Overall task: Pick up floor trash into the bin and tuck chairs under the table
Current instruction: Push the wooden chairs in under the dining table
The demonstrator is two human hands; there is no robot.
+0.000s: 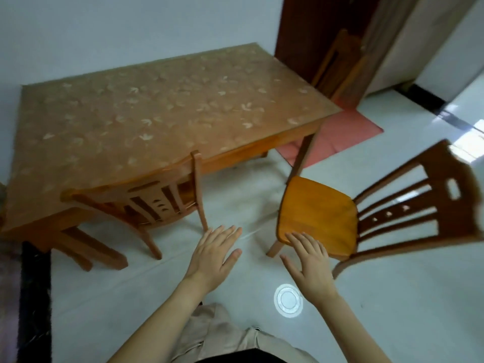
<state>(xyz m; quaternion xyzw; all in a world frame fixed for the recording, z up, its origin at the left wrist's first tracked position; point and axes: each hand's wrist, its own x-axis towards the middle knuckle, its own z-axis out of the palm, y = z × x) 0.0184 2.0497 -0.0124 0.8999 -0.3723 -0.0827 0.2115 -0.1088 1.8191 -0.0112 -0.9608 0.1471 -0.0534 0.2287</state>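
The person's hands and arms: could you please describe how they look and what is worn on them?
The left hand and right hand are bare, with no gloves, rings or watch visible. The forearms show no sleeves as far as the frame reaches.

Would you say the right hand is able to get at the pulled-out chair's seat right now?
Probably yes: the right hand is open, its fingers overlapping the seat edge of the pulled-out chair, with nothing between them.
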